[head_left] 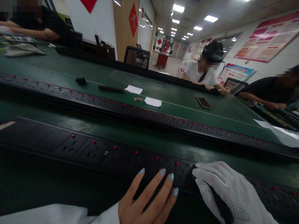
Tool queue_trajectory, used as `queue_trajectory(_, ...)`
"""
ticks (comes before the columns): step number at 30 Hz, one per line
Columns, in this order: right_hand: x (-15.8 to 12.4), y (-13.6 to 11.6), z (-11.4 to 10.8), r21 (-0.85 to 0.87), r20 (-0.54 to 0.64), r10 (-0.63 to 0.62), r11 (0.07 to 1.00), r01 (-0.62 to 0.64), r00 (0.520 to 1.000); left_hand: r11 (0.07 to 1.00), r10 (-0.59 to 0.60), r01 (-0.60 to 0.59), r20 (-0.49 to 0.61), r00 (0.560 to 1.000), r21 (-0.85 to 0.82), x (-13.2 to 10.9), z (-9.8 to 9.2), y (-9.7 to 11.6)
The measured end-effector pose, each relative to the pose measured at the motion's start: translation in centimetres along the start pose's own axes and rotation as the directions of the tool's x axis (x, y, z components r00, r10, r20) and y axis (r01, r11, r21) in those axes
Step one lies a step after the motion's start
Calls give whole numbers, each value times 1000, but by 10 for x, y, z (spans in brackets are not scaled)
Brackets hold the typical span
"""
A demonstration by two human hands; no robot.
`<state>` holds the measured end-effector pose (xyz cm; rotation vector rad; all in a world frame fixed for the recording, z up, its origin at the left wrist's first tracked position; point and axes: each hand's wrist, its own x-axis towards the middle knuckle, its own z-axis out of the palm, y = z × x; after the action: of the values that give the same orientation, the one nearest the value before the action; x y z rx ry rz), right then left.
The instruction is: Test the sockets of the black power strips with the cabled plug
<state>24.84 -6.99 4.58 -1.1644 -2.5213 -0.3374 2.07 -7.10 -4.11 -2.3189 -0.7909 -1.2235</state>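
Observation:
In front of me lies a long black power strip (84,149) with sockets and red round indicators, running from the left toward the lower right. My left hand (149,199), bare with pale blue nails, rests its spread fingertips on the strip's near side. My right hand (231,189) wears a white glove with dotted grip. Its fingers are closed together at a socket section near the right end of the visible row. Something black shows beneath the gloved palm, but I cannot make out what it is. Farther right, more red-dotted sockets (275,194) continue past the glove.
A second long power strip (163,119) lies parallel behind. Beyond it are a small black part (80,81), a black bar (111,89), paper slips (153,101), a table hole (138,99) and a phone (203,102). Several people sit around the green table (112,73).

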Motion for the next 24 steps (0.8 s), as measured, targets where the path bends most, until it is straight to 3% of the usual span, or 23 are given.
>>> queue_trajectory(4, 0, 0, 0, 7, 1, -2, 1000, 2, 1000, 1000, 19, -20, 30, 999, 12, 0, -1, 0)
queue_trajectory(9, -2, 1, 0, 2, 9, -3, 1000, 3, 1000, 1000, -13, 13, -30, 999, -3, 0, 1, 1)
queue_trajectory(24, 1, 0, 0, -3, -3, -8, 1000, 8, 1000, 999, -31, 30, -33, 999, -20, 0, 2, 3)
